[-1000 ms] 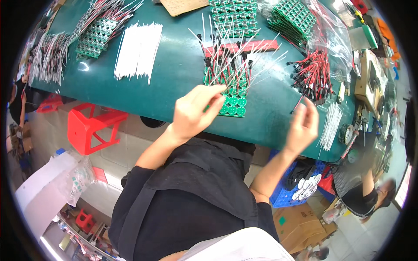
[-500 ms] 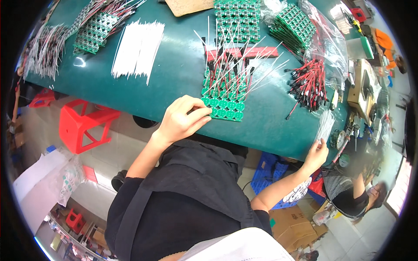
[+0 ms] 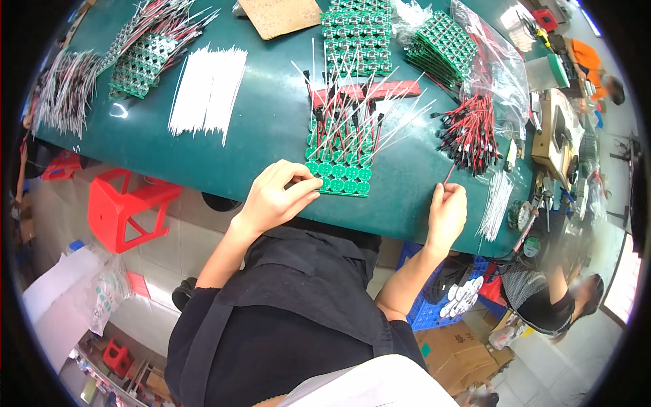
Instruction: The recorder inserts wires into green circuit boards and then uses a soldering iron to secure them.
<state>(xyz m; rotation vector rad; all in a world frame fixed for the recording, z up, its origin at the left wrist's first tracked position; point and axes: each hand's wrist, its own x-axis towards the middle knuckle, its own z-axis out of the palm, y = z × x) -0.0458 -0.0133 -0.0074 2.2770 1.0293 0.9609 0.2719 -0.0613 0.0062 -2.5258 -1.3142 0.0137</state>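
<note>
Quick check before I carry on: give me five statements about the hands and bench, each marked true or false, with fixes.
1. The left hand has its fingertips at the near left corner of the green board. True.
2. The right hand is on the brown cardboard. False: the right hand is at a red wire.
3. A red stool stands to the person's left. True.
4. The wider white bundle lies right of the board. False: the wider white bundle lies left; the narrower white bundle lies right.
5. The board's nearest row carries upright wires. False: that row is bare.
</note>
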